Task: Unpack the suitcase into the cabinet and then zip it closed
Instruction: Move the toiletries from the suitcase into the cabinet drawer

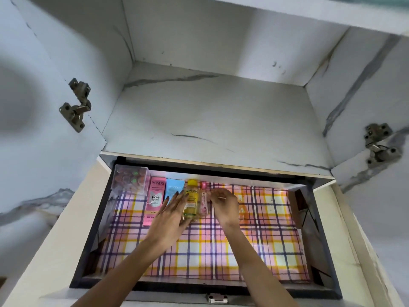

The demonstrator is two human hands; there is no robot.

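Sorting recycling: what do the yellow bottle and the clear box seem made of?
Yellow bottle: probably glossy transparent plastic; the liquid's colour shows through. Clear box: seemingly rigid transparent plastic or acrylic; its round contents show through the walls.

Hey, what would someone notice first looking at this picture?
The bright plaid liner lining the open drawer stands out first. At its back edge, the left hand rests on a yellow bottle and the right hand is at a small pink bottle beside it.
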